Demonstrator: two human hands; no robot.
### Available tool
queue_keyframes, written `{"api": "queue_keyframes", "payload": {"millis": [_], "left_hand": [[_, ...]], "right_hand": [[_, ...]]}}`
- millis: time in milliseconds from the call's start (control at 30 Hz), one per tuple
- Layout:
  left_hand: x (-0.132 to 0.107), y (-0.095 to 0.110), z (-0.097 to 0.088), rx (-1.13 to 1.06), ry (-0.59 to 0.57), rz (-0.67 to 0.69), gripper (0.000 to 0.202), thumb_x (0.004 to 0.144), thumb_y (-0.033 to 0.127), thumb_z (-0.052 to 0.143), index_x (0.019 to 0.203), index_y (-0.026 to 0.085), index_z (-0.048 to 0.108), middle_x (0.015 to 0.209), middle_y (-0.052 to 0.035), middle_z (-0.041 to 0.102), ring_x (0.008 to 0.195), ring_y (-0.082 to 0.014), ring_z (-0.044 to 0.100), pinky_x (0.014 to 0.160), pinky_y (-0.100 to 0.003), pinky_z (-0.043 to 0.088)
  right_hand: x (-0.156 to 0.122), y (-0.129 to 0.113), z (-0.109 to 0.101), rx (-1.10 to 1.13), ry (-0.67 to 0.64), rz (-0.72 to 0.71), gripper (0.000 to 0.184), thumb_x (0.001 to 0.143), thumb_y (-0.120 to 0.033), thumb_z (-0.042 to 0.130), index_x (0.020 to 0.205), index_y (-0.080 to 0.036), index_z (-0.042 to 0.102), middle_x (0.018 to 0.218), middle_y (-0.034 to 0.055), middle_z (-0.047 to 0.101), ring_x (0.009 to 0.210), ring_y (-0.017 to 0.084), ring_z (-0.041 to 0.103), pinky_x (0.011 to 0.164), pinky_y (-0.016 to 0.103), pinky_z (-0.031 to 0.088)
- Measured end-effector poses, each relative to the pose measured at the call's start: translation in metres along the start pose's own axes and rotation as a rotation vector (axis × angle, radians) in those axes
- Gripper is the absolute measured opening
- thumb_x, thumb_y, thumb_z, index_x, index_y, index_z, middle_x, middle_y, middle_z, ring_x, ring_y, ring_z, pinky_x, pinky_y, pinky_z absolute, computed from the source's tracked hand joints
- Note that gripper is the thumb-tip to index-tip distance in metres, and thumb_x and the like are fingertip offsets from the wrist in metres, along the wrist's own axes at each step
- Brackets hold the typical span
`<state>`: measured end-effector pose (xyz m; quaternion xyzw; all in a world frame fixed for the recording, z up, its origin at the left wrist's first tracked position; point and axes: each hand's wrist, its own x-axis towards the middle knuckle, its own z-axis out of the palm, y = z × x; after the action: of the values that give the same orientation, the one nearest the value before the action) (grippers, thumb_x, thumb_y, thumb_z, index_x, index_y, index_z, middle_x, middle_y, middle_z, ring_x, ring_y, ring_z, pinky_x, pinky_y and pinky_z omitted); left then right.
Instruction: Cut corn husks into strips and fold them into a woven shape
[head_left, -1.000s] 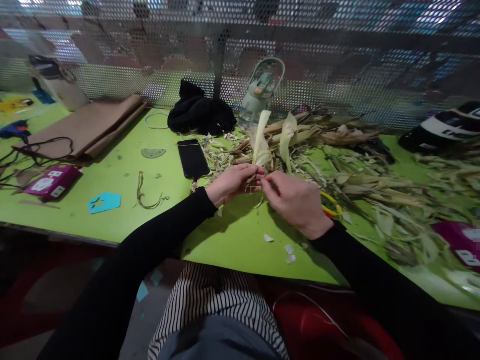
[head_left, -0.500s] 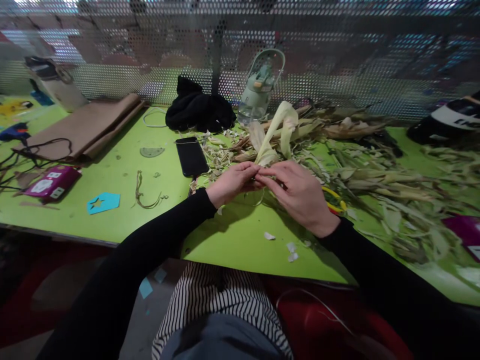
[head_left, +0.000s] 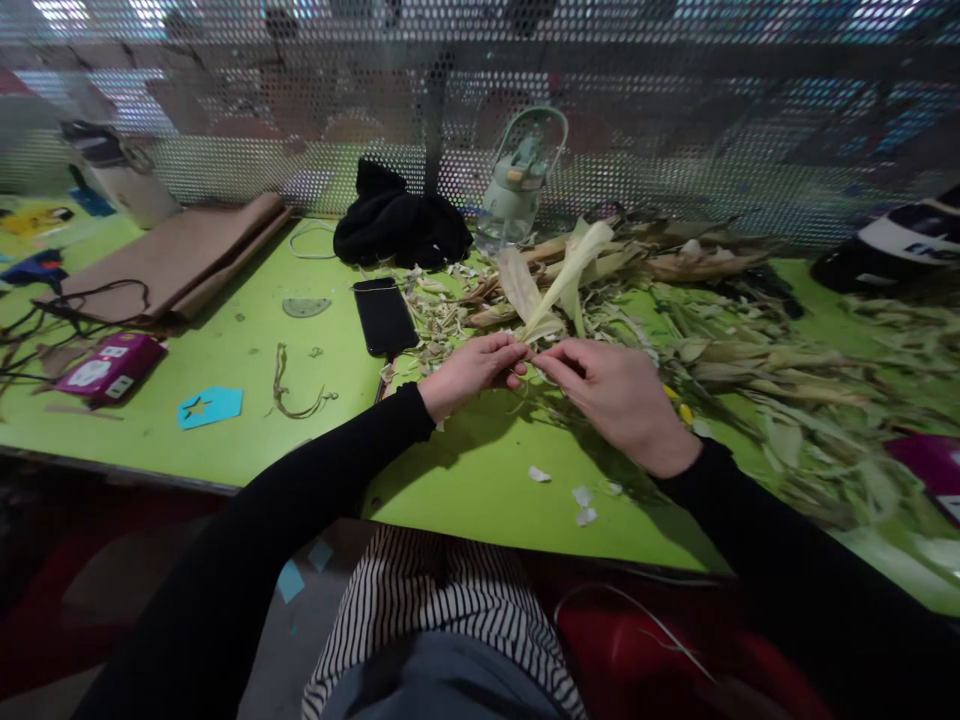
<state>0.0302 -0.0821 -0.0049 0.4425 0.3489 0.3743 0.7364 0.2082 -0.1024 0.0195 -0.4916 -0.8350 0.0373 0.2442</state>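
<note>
Both my hands meet over the green table [head_left: 247, 400], pinching the base of a few pale corn husk strips [head_left: 559, 285] that fan upward and away from me. My left hand [head_left: 469, 372] is closed on the husks from the left, fingertips together. From the right, my right hand [head_left: 619, 395] grips the same bundle with thumb and fingers. A large heap of dry husks [head_left: 720, 350] lies just behind and to the right of the hands. Yellow-handled scissors [head_left: 679, 408] peek out behind my right wrist.
A black phone [head_left: 385, 315] lies left of the hands, a black cloth [head_left: 401, 225] and a pale green bottle [head_left: 517, 185] stand by the perforated metal screen. Brown paper [head_left: 169, 258], a purple box [head_left: 105, 365], a blue tag [head_left: 210, 405] and cables sit at the left.
The husk strips have swung from upright to leaning right and flatter. My right hand has shifted slightly right while both hands keep pinching the base.
</note>
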Motion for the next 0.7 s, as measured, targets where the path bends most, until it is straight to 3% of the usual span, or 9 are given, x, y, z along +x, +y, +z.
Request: {"api": "queue_keyframes", "payload": {"millis": [133, 333, 467, 600, 700], "left_hand": [[-0.001, 0.001, 0.000, 0.026, 0.002, 0.006, 0.021, 0.100, 0.020, 0.051, 0.082, 0.012, 0.059, 0.070, 0.0052, 0.054, 0.055, -0.0021, 0.047, 0.071, -0.022, 0.044], [-0.002, 0.000, -0.001, 0.076, -0.133, 0.042, 0.020, 0.097, 0.026, 0.058, 0.087, 0.011, 0.068, 0.073, 0.0033, 0.053, 0.060, -0.0036, 0.048, 0.071, -0.023, 0.043], [-0.003, 0.002, -0.001, 0.135, -0.142, 0.102, 0.023, 0.098, 0.025, 0.054, 0.084, 0.012, 0.066, 0.078, 0.0015, 0.056, 0.064, -0.0047, 0.049, 0.075, -0.024, 0.046], [-0.002, 0.000, 0.002, 0.443, -0.042, 0.187, 0.024, 0.099, 0.022, 0.047, 0.082, 0.014, 0.062, 0.080, -0.0001, 0.057, 0.065, -0.0079, 0.049, 0.070, -0.024, 0.044], [-0.002, -0.007, 0.008, 0.766, -0.005, 0.321, 0.023, 0.099, 0.018, 0.047, 0.079, 0.016, 0.060, 0.079, -0.0013, 0.057, 0.069, -0.0120, 0.049, 0.073, -0.026, 0.041]], "right_hand": [[0.001, 0.004, -0.008, -0.034, 0.053, -0.013, 0.026, 0.096, -0.037, 0.053, 0.076, -0.023, 0.062, 0.069, 0.0042, 0.067, 0.060, 0.019, 0.055, 0.059, 0.031, 0.035], [0.007, 0.013, -0.024, -0.137, 0.248, 0.033, 0.021, 0.092, -0.032, 0.055, 0.072, -0.024, 0.056, 0.066, 0.0038, 0.062, 0.057, 0.018, 0.049, 0.057, 0.032, 0.032], [0.002, 0.010, -0.033, -0.146, 0.305, 0.066, 0.021, 0.090, -0.028, 0.056, 0.070, -0.024, 0.052, 0.064, 0.0022, 0.059, 0.053, 0.017, 0.046, 0.056, 0.033, 0.031], [-0.013, -0.016, -0.038, -0.139, 0.234, -0.046, 0.023, 0.094, -0.030, 0.053, 0.072, -0.023, 0.054, 0.063, 0.0013, 0.058, 0.053, 0.015, 0.047, 0.055, 0.032, 0.033], [-0.007, -0.034, -0.045, -0.305, 0.158, -0.198, 0.027, 0.097, -0.029, 0.048, 0.073, -0.021, 0.056, 0.068, 0.0053, 0.061, 0.063, 0.018, 0.052, 0.058, 0.033, 0.032]]}}
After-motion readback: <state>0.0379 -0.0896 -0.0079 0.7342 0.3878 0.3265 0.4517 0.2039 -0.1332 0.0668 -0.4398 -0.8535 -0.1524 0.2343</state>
